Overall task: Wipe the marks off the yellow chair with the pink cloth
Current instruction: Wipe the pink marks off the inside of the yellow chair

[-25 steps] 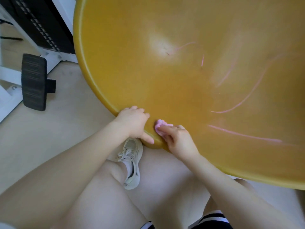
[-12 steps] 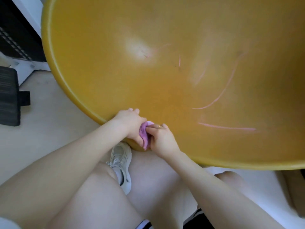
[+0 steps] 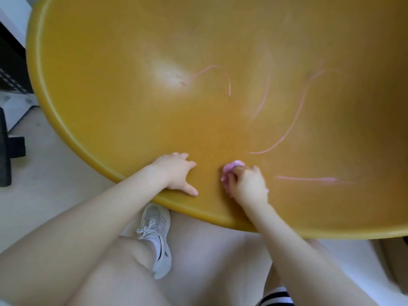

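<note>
At the far left, a black pad (image 3: pixel 4 149) on a short black stem stands over the pale floor (image 3: pixel 50 195), beside a white frame (image 3: pixel 15 102).

The yellow chair (image 3: pixel 132 111) fills the upper and central area; its curved seat faces the camera and its rim runs from upper left down to lower right.

The left hand (image 3: pixel 176 173) rests on the seat just inside the near rim. Its grip is open: the fingers lie spread and flat on the plastic, the thumb points along the rim, and it holds nothing.

Below the rim, a white sneaker (image 3: pixel 157 237) stands on the floor beside a bent bare knee.

The right hand (image 3: pixel 248 186) lies to the right of the left hand, apart from it. Its grip is closed on the pink cloth (image 3: pixel 229 171), which is bunched under the curled fingers and pressed against the seat near the front rim.

Pink marks (image 3: pixel 306 179) remain on the seat to the right of the cloth and above it: one straight line, one long curved line, and shorter arcs nearer the centre.
</note>
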Demonstrator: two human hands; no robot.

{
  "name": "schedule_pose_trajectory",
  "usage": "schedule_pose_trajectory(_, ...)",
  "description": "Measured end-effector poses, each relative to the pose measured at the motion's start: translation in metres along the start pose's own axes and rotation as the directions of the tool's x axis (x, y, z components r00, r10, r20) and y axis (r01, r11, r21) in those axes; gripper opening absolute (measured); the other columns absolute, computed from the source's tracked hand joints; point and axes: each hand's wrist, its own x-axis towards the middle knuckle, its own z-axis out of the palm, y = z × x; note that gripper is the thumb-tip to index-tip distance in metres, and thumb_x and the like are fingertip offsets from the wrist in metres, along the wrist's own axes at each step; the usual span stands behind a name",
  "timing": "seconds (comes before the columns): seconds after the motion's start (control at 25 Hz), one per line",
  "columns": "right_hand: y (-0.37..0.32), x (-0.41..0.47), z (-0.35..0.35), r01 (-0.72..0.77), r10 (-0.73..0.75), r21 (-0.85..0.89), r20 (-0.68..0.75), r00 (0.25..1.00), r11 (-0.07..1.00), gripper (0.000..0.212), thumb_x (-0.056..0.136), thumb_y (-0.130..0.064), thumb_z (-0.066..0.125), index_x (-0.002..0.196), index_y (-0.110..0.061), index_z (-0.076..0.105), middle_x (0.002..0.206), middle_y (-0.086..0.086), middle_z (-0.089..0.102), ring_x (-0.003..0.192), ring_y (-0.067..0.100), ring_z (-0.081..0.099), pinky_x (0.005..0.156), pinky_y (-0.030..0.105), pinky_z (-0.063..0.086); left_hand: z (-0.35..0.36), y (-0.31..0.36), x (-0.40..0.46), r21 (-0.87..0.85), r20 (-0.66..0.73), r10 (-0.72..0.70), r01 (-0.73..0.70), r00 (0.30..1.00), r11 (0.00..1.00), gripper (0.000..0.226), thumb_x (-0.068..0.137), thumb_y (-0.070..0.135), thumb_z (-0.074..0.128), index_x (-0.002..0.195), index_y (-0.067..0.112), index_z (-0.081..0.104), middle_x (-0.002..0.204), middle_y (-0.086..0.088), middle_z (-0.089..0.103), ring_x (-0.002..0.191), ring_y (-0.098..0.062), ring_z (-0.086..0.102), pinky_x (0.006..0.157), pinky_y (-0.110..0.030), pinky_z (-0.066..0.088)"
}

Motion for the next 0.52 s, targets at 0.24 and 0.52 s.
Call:
schedule_pose_trajectory(0.24, 0.015, 0.027, 0.008, 0.18, -0.195, 0.133, 0.103, 0.975, 0.975, 0.024, 0.074, -0.004, 0.045, 0.083, -0.026, 0.047, 0.072, -0.006, 0.059, 0.069, 0.019, 0.042, 0.062, 0.039, 0.051, -0.008, 0.012, 0.039, 0.04, 0.062, 0.02, -0.023, 0.998, 0.999, 0.113, 0.069, 0.066, 0.063, 0.15, 0.022, -0.002, 0.157, -0.012, -0.014, 0.146, -0.026, -0.003, 0.118, -0.038, 0.009)
schedule_pose_trajectory(0.52, 0.037, 0.076, -0.001, -0.105, 0.107, -0.107, 0.017, 0.994, 0.989, 0.02, 0.062, -0.016, 0.034, 0.064, -0.026, 0.051, 0.09, 0.003, 0.062, 0.081, 0.029, 0.049, 0.056, 0.027, 0.025, 0.0, 0.006, 0.047, -0.056, 0.048, 0.04, -0.038, 0.998, 0.998, 0.119, 0.063, 0.064, 0.069, 0.15, 0.027, -0.004, 0.156, -0.006, -0.019, 0.146, -0.022, -0.008, 0.119, -0.038, 0.012)
